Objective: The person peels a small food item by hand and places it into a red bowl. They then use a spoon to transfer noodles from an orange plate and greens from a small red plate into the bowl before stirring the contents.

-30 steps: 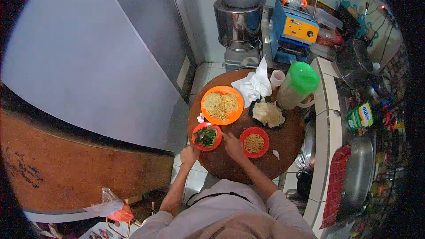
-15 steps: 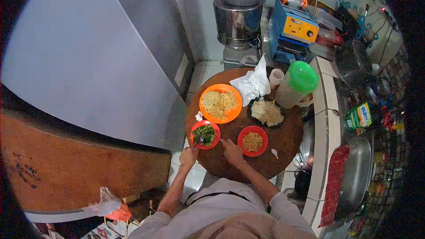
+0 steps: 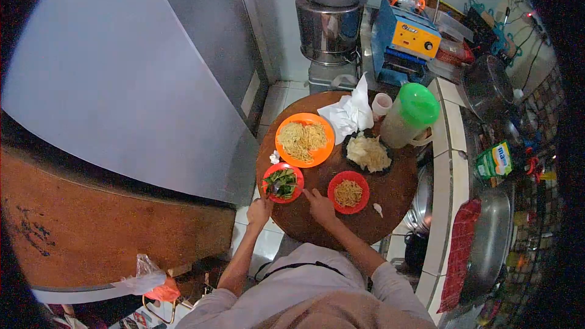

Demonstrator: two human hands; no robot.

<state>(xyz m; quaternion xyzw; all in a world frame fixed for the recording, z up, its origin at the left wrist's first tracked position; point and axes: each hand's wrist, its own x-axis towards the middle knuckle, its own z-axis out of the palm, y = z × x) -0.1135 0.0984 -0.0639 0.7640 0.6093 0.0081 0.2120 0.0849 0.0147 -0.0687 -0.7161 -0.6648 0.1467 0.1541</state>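
A red plate [image 3: 300, 178] of cooked leafy greens [image 3: 281, 183] stands at the near left of the round wooden table. My left hand [image 3: 260, 211] is closed at its lower edge, around the handle of a spoon [image 3: 278, 188] whose dark, shiny bowl rests among the greens. From the right, my right hand [image 3: 320, 206] grips a thin utensil [image 3: 303, 190] that points at the same plate; its far end is lost in the greens. To the right of that hand sits another red plate [image 3: 365, 200] with noodles [image 3: 348, 193].
Farther back on the table [image 3: 390, 207] are an orange plate [image 3: 331, 146] of noodles, white paper [image 3: 348, 116], pale crackers [image 3: 368, 152] on a dark plate, a cup [image 3: 382, 104] and a green-lidded pitcher [image 3: 418, 106]. A tiled counter [image 3: 443, 219] runs along the right.
The greens lie differently in the plate, with the spoon shifted slightly among them. Both hands stay nearly in place, and the whole view has moved slightly.
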